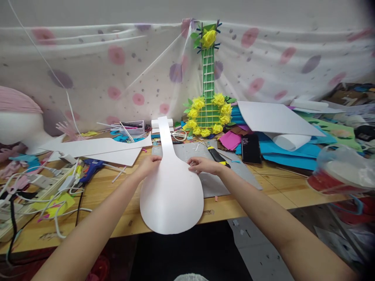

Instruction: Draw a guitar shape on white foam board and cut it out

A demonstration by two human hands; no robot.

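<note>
A white guitar-shaped cutout (172, 191) of paper or thin board lies before me, its narrow neck pointing away and its round end reaching past the table's front edge. On its left shoulder my left hand (151, 166) grips the edge, fingers partly hidden behind it. Opposite, my right hand (202, 165) pinches the right shoulder edge between thumb and fingers. Under the cutout is a grey cutting mat (234, 179), with a yellow-and-black utility knife (218, 157) on it. Scissors (179, 135) lie beside the neck.
A green paper guitar with yellow flowers (208, 86) leans against the curtain. At left are a blue glue gun (92, 169), tangled cables and white offcuts (102, 146). At right lie a phone (251, 149), blue sheets (288, 156) and a clear tub (340, 171).
</note>
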